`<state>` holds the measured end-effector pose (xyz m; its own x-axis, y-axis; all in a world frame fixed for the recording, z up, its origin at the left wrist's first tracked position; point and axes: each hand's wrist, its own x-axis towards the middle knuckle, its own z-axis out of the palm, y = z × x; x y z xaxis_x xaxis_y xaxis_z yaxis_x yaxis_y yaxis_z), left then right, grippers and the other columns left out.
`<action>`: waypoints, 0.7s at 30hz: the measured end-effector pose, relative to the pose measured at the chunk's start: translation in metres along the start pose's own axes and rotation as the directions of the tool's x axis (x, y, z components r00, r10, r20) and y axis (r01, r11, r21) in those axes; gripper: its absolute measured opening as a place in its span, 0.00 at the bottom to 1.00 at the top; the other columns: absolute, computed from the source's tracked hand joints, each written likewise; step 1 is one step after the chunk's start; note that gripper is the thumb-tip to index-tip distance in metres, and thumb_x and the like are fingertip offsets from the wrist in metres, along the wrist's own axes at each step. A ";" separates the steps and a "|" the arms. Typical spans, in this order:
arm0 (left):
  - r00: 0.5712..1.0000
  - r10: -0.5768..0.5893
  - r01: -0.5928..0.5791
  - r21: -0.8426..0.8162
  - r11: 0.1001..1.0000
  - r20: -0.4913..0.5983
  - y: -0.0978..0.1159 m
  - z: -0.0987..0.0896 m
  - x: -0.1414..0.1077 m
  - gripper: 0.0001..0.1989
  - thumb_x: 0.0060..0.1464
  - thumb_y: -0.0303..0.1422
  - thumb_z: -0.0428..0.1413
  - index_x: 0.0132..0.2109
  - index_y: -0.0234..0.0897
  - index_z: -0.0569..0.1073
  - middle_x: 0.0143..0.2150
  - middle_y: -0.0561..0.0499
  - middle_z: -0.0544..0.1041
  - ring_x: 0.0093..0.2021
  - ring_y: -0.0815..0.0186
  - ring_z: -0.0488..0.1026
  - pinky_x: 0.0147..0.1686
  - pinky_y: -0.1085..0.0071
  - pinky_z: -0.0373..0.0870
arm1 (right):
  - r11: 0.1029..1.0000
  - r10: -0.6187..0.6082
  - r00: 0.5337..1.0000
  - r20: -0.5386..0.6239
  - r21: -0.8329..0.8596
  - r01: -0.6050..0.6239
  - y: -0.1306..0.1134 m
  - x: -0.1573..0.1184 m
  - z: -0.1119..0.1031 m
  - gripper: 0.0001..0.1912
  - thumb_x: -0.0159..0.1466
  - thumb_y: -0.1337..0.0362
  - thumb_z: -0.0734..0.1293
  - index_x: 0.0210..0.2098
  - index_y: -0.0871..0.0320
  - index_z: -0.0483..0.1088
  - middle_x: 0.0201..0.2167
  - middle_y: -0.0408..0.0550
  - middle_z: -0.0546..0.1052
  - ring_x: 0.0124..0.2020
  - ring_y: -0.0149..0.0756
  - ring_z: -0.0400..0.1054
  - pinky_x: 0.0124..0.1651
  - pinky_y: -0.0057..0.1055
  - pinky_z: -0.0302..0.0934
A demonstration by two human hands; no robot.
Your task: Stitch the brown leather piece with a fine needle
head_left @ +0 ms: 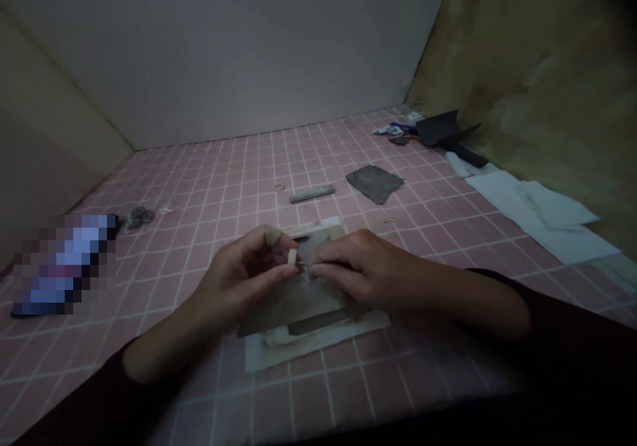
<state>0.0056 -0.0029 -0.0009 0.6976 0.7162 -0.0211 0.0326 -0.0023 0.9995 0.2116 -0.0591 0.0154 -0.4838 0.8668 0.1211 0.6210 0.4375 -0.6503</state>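
Observation:
Between thumb and fingers of my left hand (256, 267) is a small pale ring (292, 257), held upright. A beige wrap covers one of that hand's fingers. My right hand (353, 263) is closed in a pinch right beside the ring; whatever its fingertips hold is too small and dim to make out. Under both hands lies a grey sheet (283, 306), its surface dusty. Beneath it is a white paper (259, 360) with brown stains and dark patches, partly hidden by the hands.
Beyond the hands lie a grey rod (312, 194), another small ring (279, 186) and a dark grey square sheet (375, 184). Left are several grey rings (139, 217) and a blurred-out screen (64, 267). Right are white papers (542, 217) and a black scoop-like object (440, 129). Walls surround the table.

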 end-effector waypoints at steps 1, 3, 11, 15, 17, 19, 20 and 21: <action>1.000 -0.024 0.024 -0.009 1.000 0.009 0.000 0.000 0.000 0.08 0.54 0.30 0.60 0.41 0.36 0.70 0.35 0.53 0.74 0.35 0.72 0.71 0.34 0.79 0.67 | 0.999 -0.013 1.000 -0.013 -0.029 0.013 0.001 -0.001 0.001 0.12 0.64 0.71 0.59 0.25 0.61 0.65 0.21 0.39 0.65 0.23 0.25 0.57 0.29 0.24 0.49; 0.995 -0.088 0.089 -0.026 0.996 0.040 0.001 -0.001 0.000 0.06 0.57 0.31 0.58 0.39 0.36 0.70 0.32 0.53 0.74 0.32 0.73 0.71 0.33 0.79 0.67 | 0.987 -0.060 0.996 -0.068 -0.155 0.049 0.005 -0.003 0.005 0.07 0.62 0.72 0.59 0.30 0.61 0.67 0.24 0.41 0.68 0.25 0.27 0.58 0.29 0.25 0.49; 0.998 -0.067 0.067 -0.040 0.997 0.000 0.000 -0.001 0.000 0.05 0.56 0.31 0.58 0.39 0.36 0.70 0.31 0.53 0.74 0.33 0.72 0.72 0.35 0.78 0.67 | 0.984 -0.073 0.992 -0.106 -0.168 0.054 0.005 -0.003 0.009 0.07 0.63 0.72 0.59 0.31 0.61 0.67 0.24 0.41 0.68 0.24 0.27 0.57 0.28 0.25 0.48; 0.999 0.035 -0.035 -0.002 0.999 -0.025 -0.002 0.000 0.001 0.09 0.52 0.29 0.62 0.41 0.36 0.71 0.36 0.52 0.74 0.37 0.70 0.73 0.38 0.76 0.69 | 0.996 0.032 0.999 0.018 0.077 -0.033 0.000 0.001 0.001 0.15 0.65 0.70 0.59 0.21 0.61 0.63 0.18 0.38 0.63 0.22 0.24 0.57 0.27 0.23 0.49; 1.000 0.000 0.000 -0.015 1.000 -0.019 -0.001 0.000 0.001 0.09 0.53 0.29 0.61 0.41 0.36 0.71 0.35 0.53 0.74 0.35 0.71 0.72 0.35 0.77 0.68 | 1.000 0.018 1.000 -0.014 0.022 -0.018 0.002 0.000 0.002 0.13 0.65 0.70 0.59 0.23 0.61 0.64 0.19 0.39 0.65 0.22 0.25 0.57 0.28 0.23 0.49; 0.998 -0.071 0.071 -0.027 0.997 0.001 0.001 -0.001 0.001 0.06 0.55 0.31 0.59 0.39 0.35 0.70 0.31 0.53 0.74 0.32 0.72 0.71 0.32 0.78 0.67 | 0.992 -0.039 0.996 -0.080 -0.120 0.029 0.006 -0.002 0.006 0.08 0.63 0.71 0.59 0.29 0.61 0.67 0.24 0.41 0.68 0.24 0.27 0.58 0.29 0.25 0.50; 0.995 -0.095 0.096 -0.028 0.995 0.015 0.002 -0.002 0.001 0.05 0.57 0.31 0.58 0.38 0.34 0.69 0.29 0.53 0.74 0.31 0.72 0.70 0.32 0.78 0.67 | 0.980 -0.065 0.993 -0.103 -0.196 0.044 0.008 -0.004 0.008 0.06 0.62 0.71 0.59 0.32 0.60 0.67 0.26 0.43 0.69 0.26 0.28 0.59 0.29 0.25 0.50; 0.994 -0.107 0.107 -0.025 0.994 0.024 0.003 -0.003 0.001 0.05 0.58 0.31 0.57 0.37 0.34 0.69 0.27 0.53 0.74 0.30 0.72 0.70 0.32 0.78 0.67 | 0.965 -0.084 0.989 -0.121 -0.258 0.050 0.009 -0.005 0.010 0.06 0.61 0.72 0.59 0.34 0.60 0.67 0.28 0.44 0.70 0.27 0.29 0.59 0.30 0.26 0.50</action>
<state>0.0042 -0.0008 0.0020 0.7072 0.6953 -0.1283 0.0896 0.0919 0.9917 0.2136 -0.0616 0.0016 -0.4561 0.8496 0.2647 0.7337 0.5274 -0.4284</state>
